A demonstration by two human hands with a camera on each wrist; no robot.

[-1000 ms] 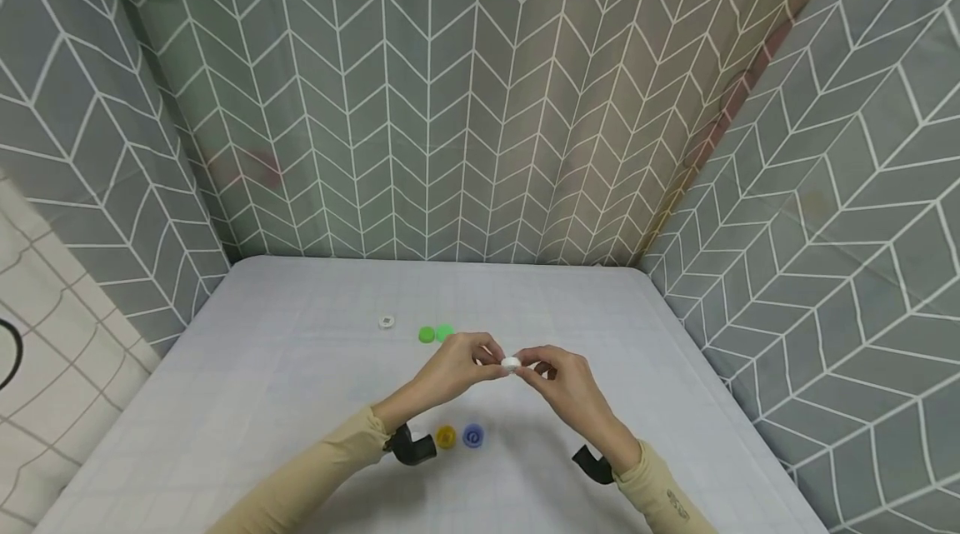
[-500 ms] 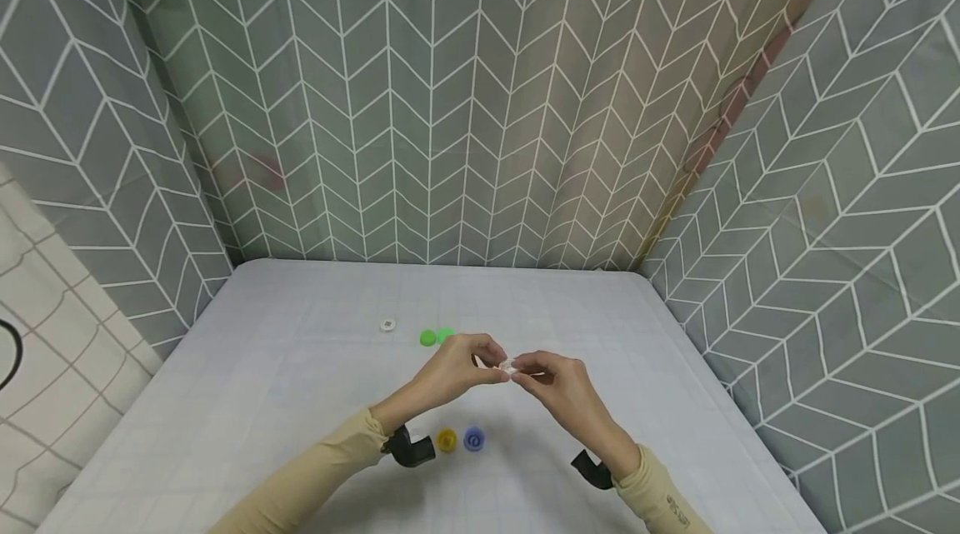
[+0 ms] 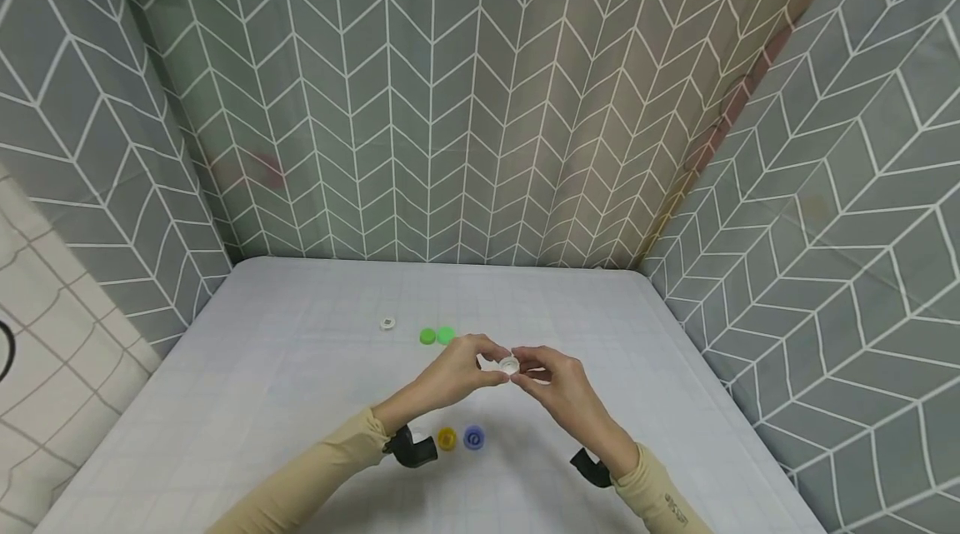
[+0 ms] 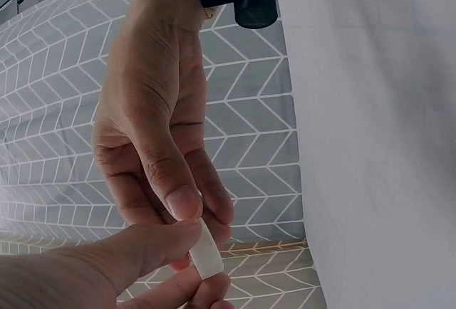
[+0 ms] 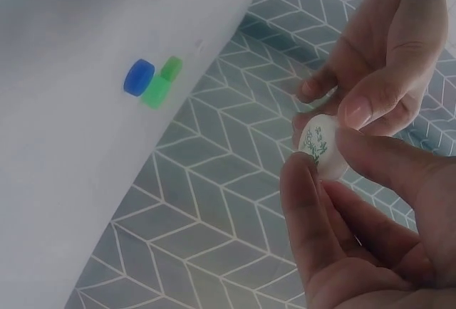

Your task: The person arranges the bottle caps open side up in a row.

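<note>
Both hands meet over the middle of the table, holding one white bottle cap above its surface. My left hand pinches the cap's left edge between thumb and fingers. From the other side, the thumb and fingers of my right hand pinch it too. Its hollow inside faces the head camera. Green printing shows on the cap's top in the right wrist view. Seen from the left wrist, the cap's rim stands edge-on between the fingertips.
A yellow cap and a blue cap lie nearer the person. Beyond the left hand are a green cap, a lighter green cap and a white cap. Patterned curtains surround the white-covered table.
Between the fingertips the white bottle cap has been turned, so its hollow side now faces the head camera. Both hands stay in nearly the same place; the caps on the table have not moved.
</note>
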